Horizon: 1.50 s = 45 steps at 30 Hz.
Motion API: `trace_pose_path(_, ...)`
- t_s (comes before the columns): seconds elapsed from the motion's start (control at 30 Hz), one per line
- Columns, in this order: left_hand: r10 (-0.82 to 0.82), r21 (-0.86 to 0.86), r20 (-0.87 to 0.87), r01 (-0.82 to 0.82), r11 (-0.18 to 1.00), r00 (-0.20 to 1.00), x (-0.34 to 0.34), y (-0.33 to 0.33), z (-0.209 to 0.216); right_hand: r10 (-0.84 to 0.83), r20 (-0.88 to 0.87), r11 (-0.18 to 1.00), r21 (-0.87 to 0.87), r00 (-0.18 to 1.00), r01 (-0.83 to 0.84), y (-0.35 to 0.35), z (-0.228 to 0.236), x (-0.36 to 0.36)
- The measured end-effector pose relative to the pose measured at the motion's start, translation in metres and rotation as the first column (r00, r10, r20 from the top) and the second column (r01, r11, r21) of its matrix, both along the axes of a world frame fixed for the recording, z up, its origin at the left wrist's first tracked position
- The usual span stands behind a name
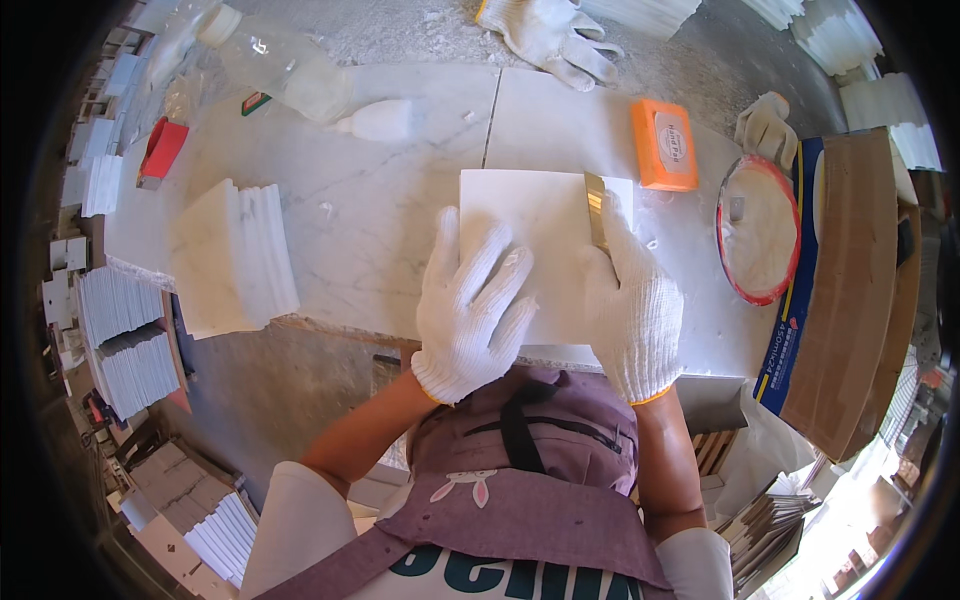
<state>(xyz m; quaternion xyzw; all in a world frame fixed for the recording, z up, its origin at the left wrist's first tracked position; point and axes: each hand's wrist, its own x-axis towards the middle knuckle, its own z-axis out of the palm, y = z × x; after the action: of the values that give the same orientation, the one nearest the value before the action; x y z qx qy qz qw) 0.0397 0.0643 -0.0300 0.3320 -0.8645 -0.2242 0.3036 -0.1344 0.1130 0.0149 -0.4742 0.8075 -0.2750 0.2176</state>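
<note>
A white square tile [545, 285] lies on the marble worktop [370, 250] in front of me. My left hand [468, 318], in a white knitted glove, rests on the tile's left part with its fingers spread. My right hand [636, 318], gloved the same way, is closed round a flat metal scraper blade [596, 208] at the tile's right side. The blade stands out past the thumb and catches a golden shine. Its lower end is hidden in the glove, and I cannot tell whether its edge touches the tile.
A stack of white tiles [230, 258] stands at the left, a red tape-like object [162, 152] behind it. Farther back are a clear bottle [285, 72] and white squeeze bottle [382, 120]. Right are an orange pad [664, 145], a red-rimmed round container [758, 230] and a cardboard box [838, 290].
</note>
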Motion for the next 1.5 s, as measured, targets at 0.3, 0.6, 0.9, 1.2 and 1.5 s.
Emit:
trace_pose_path(0.3,-0.016,-0.034,0.049,0.018,0.999,0.999,0.000,-0.002,0.004,0.006,-0.004,0.998,-0.068,1.000,-0.006,-0.012,-0.007,0.007)
trace_pose_path(0.6,0.002,0.004,-0.024,-0.002,1.000,1.000,0.001,0.001,-0.002,-0.007,0.006,0.997,-0.077,1.000,0.007,-0.006,-0.003,-0.006)
trace_pose_path(0.9,0.000,-0.035,-0.035,-0.001,0.999,0.999,-0.002,0.001,-0.001,0.077,-0.090,0.990,-0.110,0.993,-0.087,-0.013,-0.010,0.001)
trace_pose_path(1.2,0.023,-0.075,-0.043,-0.026,0.997,0.999,0.001,0.002,-0.004,0.068,-0.008,0.998,0.017,0.998,-0.068,-0.004,-0.002,-0.014)
trace_pose_path(1.5,0.043,-0.080,-0.111,-0.052,0.995,0.993,-0.001,0.000,-0.011,0.256,0.013,0.909,-0.344,0.967,-0.236,-0.035,-0.026,0.004)
